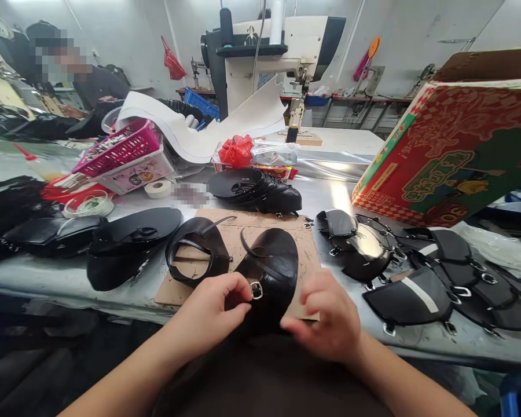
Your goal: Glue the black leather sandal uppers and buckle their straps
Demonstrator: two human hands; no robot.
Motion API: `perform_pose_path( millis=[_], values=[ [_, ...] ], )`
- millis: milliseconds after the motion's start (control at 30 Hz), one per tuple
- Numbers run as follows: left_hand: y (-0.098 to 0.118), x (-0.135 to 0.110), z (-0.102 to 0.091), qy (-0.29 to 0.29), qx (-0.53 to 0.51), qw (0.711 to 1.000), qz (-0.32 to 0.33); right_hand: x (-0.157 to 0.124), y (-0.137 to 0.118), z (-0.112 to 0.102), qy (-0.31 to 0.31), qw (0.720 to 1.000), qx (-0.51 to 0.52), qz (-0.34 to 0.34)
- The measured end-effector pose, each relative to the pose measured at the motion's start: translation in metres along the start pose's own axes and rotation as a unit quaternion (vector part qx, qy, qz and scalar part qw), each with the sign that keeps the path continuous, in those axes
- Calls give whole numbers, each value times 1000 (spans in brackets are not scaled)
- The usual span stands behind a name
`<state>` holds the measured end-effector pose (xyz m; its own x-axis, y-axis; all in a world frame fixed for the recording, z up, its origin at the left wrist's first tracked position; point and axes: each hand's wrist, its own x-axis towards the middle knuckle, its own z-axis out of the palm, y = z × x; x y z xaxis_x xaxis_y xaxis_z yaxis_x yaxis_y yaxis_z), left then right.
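Observation:
A glossy black leather shoe upper with a thin strap lies in front of me, its near end over the table edge. My left hand pinches at a small silver buckle on its left side. My right hand is off the upper's right edge, fingers curled but apart from the thumb, with nothing seen between them. Left of this piece, another black upper with a round opening and a strap rests on the brown cardboard.
Stacked black uppers lie at left, with another stack behind the cardboard. Several buckled black pieces spread rightward beside a large red carton. A sewing machine stands behind. Another person sits at far left.

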<state>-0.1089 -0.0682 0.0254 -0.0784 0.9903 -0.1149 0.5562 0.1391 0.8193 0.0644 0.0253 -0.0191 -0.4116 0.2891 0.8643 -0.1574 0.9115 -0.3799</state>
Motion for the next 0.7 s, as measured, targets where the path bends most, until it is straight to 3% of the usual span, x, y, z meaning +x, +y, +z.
perform_pose_path(
  millis=[33, 100, 167, 267, 467, 700],
  values=[
    [2, -2, -3, -16, 52, 998, 32, 8, -3, -4, -83, 995, -7, -61],
    [6, -6, -5, -36, 131, 987, 89, 23, -7, -8, -220, 973, -30, -66],
    [6, -10, -3, -35, 176, 976, 120, 33, -5, -8, -307, 950, -42, 29],
    [3, -16, 2, -16, 189, 972, 135, 35, 2, -5, -376, 916, 4, 138],
    [-3, -17, 2, 4, 161, 981, 104, 15, 5, 3, -336, 915, 71, 211],
    [-3, -14, 2, 4, 141, 986, 90, 9, 6, 7, -308, 931, 57, 188]
  ],
)
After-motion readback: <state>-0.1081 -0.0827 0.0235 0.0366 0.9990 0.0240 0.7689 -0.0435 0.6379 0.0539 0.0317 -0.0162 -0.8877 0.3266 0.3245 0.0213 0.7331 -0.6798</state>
